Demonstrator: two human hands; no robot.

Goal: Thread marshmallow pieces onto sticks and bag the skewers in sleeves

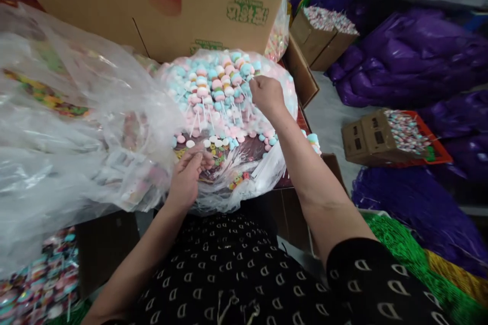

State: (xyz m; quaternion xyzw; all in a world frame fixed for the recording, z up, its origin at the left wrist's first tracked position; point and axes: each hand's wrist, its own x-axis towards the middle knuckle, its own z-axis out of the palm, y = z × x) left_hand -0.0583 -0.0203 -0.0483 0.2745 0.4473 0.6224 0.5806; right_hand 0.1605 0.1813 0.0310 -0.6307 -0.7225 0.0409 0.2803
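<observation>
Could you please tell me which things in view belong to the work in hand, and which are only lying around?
Seemingly in the work:
- sweets on sticks
- right hand, curled beside them
- loose sweets
- left hand, near these

Seemingly just lying around:
- large printed carton
- purple bags
- green strands

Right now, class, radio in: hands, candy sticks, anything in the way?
Right hand curled, beside candy sticks; left hand lower, contents unclear. Candy sticks lie atop loose candies. Plastic bag crowds left, possibly in the way.
</observation>
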